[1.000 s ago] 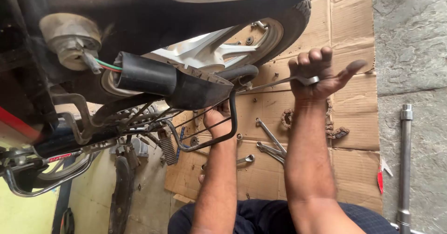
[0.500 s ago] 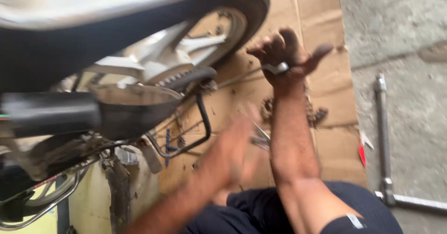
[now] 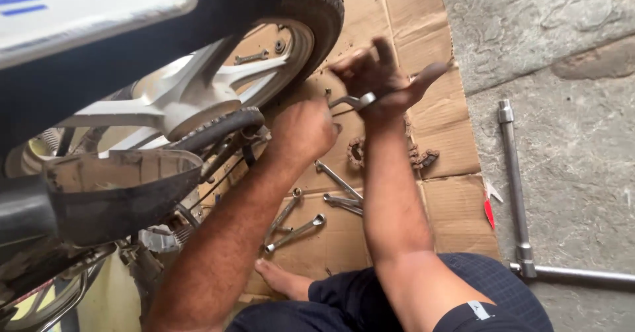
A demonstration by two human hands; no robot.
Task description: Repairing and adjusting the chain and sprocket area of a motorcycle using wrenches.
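My right hand (image 3: pixel 383 77) holds a silver wrench (image 3: pixel 354 100) under its palm, fingers spread above the cardboard. Just left of it, my left hand (image 3: pixel 304 130) is curled into a fist at the wrench's end, close to the motorcycle's rear wheel (image 3: pixel 264 47). What the left hand grips, if anything, is hidden by its fingers. The wheel has silver spokes and a black tyre (image 3: pixel 324 8). A black chain cover (image 3: pixel 218 127) runs from the hub toward me.
Several loose spanners (image 3: pixel 297 229) lie on the flattened cardboard (image 3: pixel 410 14), along with a greasy chain piece (image 3: pixel 423 157). A long steel socket bar (image 3: pixel 512 173) rests on the concrete at right. A dark exhaust (image 3: pixel 119 193) sits low left. My bare foot (image 3: pixel 284 280) lies beneath my arms.
The view has swung right and steadied. My left hand has risen from low beside the frame to meet the wrench in my right hand near the tyre.
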